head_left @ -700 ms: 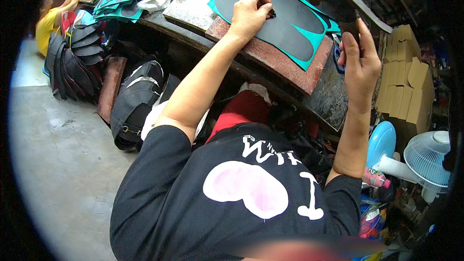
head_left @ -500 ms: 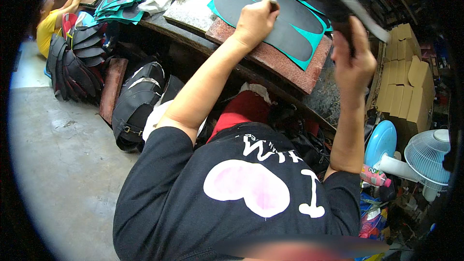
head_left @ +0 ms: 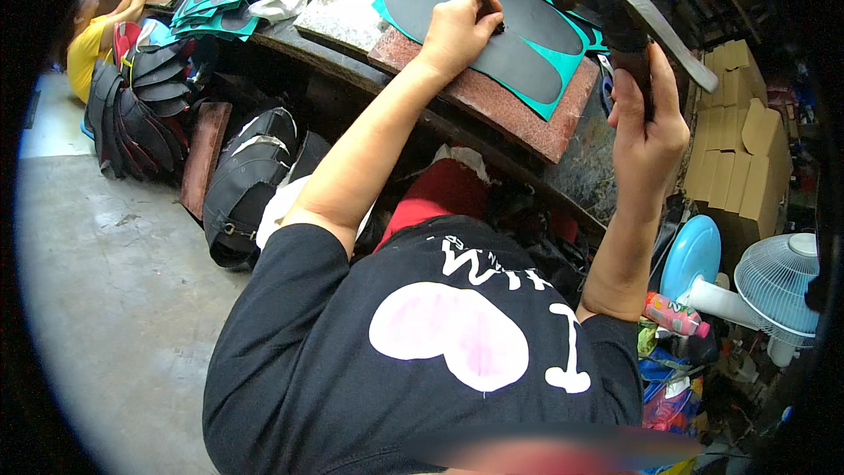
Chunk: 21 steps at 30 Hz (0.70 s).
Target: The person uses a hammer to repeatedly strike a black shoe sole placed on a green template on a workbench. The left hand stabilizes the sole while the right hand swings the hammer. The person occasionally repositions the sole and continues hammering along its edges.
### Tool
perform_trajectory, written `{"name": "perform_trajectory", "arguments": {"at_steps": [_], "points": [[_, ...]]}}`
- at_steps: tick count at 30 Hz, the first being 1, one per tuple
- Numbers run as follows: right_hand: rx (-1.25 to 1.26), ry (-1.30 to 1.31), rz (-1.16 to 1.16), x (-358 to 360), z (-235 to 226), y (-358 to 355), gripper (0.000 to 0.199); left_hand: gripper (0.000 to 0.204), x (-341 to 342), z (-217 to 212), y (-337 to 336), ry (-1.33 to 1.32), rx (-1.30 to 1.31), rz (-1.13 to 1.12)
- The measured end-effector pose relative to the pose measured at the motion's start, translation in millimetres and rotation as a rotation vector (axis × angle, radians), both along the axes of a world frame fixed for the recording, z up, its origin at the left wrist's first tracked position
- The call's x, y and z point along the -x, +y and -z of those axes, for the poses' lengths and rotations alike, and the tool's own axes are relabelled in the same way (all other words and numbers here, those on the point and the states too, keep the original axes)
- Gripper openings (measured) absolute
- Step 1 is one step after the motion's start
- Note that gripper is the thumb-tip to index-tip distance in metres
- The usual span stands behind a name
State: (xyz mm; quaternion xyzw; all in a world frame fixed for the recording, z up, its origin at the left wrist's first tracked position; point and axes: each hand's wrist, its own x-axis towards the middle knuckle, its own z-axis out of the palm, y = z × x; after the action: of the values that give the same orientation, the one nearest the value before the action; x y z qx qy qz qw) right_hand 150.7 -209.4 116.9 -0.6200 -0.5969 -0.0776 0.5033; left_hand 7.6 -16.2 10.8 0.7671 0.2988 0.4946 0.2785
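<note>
At top centre of the frame, the left hand [head_left: 457,31] pins a small punch [head_left: 485,7] upright on a black sole [head_left: 492,40] lying on a teal sheet [head_left: 545,92]; the right hand [head_left: 646,123], upper right, grips a raised hammer [head_left: 629,13].

Punch [head_left: 486,7] mostly hidden in left hand [head_left: 457,31]; teal sheet [head_left: 492,31] cut off at top.

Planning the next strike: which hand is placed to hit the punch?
Right. The right hand holds the hammer raised over the sheet; the left hand is steadying the punch.
</note>
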Motion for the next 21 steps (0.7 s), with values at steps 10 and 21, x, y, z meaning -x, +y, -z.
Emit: {"name": "perform_trajectory", "arguments": {"at_steps": [10, 21], "points": [[0.341, 0.042, 0.204, -14, 23, -6, 0.04, 0.01, -8, 4, -4, -0.237, 0.422, 0.07], [0.289, -0.131, 0.177, 2, 26, -1, 0.036, 0.011, -17, -2, -27, 0.143, -0.344, -0.033]]}}
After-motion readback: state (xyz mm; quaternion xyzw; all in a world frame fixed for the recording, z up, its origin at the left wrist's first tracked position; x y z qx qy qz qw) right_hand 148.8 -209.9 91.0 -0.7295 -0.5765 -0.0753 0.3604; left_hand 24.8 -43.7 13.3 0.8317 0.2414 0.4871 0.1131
